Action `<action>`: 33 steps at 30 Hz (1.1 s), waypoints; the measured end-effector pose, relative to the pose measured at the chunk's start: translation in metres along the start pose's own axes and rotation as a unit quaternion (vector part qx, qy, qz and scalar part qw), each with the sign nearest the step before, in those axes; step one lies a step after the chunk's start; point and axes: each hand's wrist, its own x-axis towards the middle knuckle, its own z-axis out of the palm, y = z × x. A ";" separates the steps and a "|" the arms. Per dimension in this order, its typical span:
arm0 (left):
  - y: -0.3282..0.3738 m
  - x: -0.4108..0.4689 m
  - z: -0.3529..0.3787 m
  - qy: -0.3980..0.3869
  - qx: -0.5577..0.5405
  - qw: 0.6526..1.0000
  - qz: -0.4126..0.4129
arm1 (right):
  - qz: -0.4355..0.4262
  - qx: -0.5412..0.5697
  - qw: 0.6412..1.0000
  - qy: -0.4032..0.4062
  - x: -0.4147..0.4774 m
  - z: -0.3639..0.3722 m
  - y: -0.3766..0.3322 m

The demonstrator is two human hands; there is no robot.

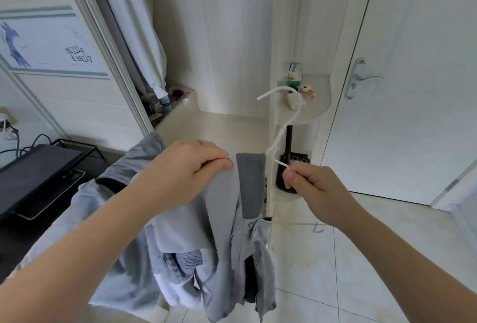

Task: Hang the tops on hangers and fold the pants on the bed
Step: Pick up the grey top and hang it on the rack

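A grey zip-up jacket (222,258) with a ribbed collar (251,183) hangs in front of me above the floor. My left hand (188,170) grips its fabric right beside the collar. My right hand (312,183) pinches the neck of a white hanger (286,121), whose hook curves up and to the left. The rest of the hanger is hidden inside the jacket. The bed and any pants are out of view.
An open wardrobe with a sliding door (77,64) and a hanging white garment (139,33) lies ahead left. Curved corner shelves (309,105) with small items stand ahead. A closed white door (402,77) is at the right. A dark monitor (33,178) sits at the left.
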 end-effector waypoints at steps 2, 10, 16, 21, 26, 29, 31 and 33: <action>0.004 -0.005 0.006 0.000 -0.028 1.000 -0.012 | -0.009 -0.003 1.000 -0.013 0.000 0.004 -0.005; 0.014 -0.025 0.025 0.036 -0.056 0.997 -0.050 | -0.033 -0.013 0.999 0.016 -0.010 0.018 -0.008; 0.009 -0.054 0.031 0.174 -0.101 0.968 -0.153 | -0.115 -0.055 0.972 0.198 -0.043 0.040 0.003; 0.017 -0.067 0.046 0.194 -0.152 0.946 -0.212 | -0.004 0.027 0.999 -0.034 -0.045 0.077 -0.002; 0.019 -0.076 0.059 0.193 -0.159 0.935 -0.253 | 0.070 0.079 0.993 -0.051 -0.040 0.093 0.002; 0.018 -0.079 0.063 0.196 -0.185 0.923 -0.275 | 0.073 0.137 0.984 -0.087 -0.049 0.100 0.003; 0.019 -0.082 0.067 0.193 -0.193 0.920 -0.281 | 0.093 0.162 0.974 -0.129 -0.057 0.107 0.008; 0.020 -0.086 0.071 0.193 -0.199 0.915 -0.294 | 0.109 0.094 0.970 -0.194 -0.062 0.113 0.018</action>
